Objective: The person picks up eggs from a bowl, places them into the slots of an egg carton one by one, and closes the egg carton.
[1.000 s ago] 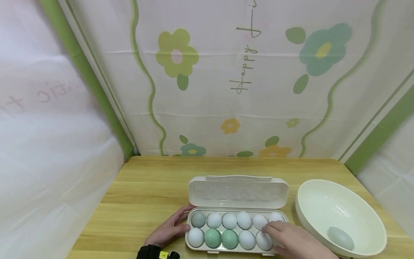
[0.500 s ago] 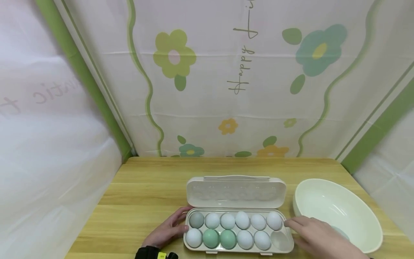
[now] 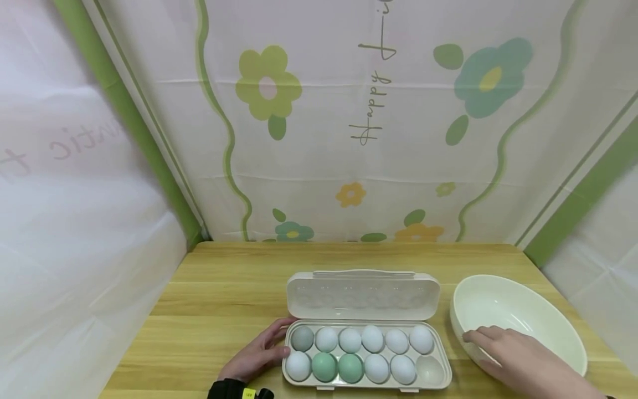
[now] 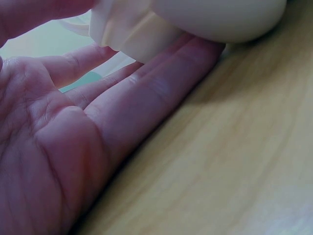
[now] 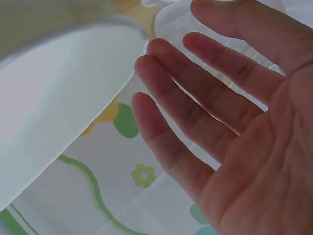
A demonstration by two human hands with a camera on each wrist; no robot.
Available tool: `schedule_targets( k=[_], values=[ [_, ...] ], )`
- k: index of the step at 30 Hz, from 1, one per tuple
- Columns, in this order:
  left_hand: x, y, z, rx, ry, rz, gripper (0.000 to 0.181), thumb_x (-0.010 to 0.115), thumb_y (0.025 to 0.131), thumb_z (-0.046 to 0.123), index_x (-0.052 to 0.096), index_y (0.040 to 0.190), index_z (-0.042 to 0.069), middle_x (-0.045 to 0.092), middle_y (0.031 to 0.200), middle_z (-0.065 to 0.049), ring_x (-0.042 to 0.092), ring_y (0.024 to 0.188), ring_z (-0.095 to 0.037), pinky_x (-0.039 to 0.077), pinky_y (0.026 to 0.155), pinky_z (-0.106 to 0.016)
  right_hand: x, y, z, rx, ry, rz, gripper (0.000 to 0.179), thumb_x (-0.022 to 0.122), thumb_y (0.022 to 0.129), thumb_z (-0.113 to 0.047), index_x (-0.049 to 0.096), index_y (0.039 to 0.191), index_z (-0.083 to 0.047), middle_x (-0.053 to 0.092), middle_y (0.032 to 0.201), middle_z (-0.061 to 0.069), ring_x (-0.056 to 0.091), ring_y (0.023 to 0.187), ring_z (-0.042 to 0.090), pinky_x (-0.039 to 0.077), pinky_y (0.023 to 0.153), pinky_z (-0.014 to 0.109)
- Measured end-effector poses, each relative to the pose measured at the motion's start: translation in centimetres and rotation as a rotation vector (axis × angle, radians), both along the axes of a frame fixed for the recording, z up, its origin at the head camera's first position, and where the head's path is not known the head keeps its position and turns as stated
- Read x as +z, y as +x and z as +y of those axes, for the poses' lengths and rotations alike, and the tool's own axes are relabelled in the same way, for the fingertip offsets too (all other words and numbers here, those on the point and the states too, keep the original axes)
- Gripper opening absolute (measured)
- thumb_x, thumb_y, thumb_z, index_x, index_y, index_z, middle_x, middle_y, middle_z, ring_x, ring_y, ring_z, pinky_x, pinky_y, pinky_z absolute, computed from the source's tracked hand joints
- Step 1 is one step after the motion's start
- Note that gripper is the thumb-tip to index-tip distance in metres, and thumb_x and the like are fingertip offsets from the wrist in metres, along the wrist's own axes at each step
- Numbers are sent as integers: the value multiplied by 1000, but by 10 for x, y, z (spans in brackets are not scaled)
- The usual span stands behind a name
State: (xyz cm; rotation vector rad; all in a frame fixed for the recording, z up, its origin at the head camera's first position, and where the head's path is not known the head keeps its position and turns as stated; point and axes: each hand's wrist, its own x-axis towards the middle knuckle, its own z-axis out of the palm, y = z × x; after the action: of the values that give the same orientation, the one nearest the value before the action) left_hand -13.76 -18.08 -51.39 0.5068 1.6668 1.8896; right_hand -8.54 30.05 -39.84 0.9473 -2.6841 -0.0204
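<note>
A pale plastic egg carton (image 3: 441, 360) lies on the table with its lid (image 3: 363, 296) raised at the back. Its cups hold several whitish eggs (image 3: 372, 338), two green eggs (image 3: 350, 367) in the front row and a greyer egg (image 3: 302, 338) at back left. The front right cup (image 3: 430, 371) is bare. Against the carton's left end rests my left hand (image 3: 254, 354), its fingers extended along the carton's side in the left wrist view. My right hand (image 3: 523, 354), fingers spread and holding nothing, hovers over the near left rim of a cream bowl (image 3: 528, 302).
The bowl stands on the right side of the wooden table (image 3: 224, 299), and the hand covers part of its inside. A printed curtain (image 3: 319, 138) rises behind the table's back edge, with white fabric (image 3: 85, 221) at the sides.
My right hand has left the carton's right end and moved right to the bowl, now hiding the egg seen there earlier. The front right cup came into view. My left hand stays at the carton.
</note>
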Motion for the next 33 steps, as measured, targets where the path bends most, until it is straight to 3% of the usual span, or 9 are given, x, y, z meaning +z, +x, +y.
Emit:
schedule_targets(
  k=[11, 21, 33],
  values=[
    [-2, 1, -1, 11, -9, -8, 48, 45, 96, 13, 28, 141, 14, 27, 145, -24, 44, 121, -29, 45, 93, -39, 9, -11, 15, -112, 67, -86, 42, 81, 57, -18, 62, 95, -16, 64, 88, -4, 60, 72, 20, 50, 57, 36],
    [-2, 1, -1, 10, 1, -2, 48, 46, 96, 11, 29, 141, 13, 27, 146, -23, 43, 122, -29, 45, 93, -39, 9, -28, 34, -200, 98, -294, 36, 78, 63, -16, 60, 95, -15, 63, 86, -2, 58, 70, 19, 47, 54, 36],
    [-3, 0, -1, 0, 21, -4, 49, 46, 95, 9, 28, 141, 12, 27, 145, -23, 43, 121, -29, 45, 93, -40, 5, -55, 47, -289, 85, -528, 28, 75, 67, -11, 59, 90, -10, 64, 84, 5, 57, 73, 23, 48, 61, 41]
  ],
)
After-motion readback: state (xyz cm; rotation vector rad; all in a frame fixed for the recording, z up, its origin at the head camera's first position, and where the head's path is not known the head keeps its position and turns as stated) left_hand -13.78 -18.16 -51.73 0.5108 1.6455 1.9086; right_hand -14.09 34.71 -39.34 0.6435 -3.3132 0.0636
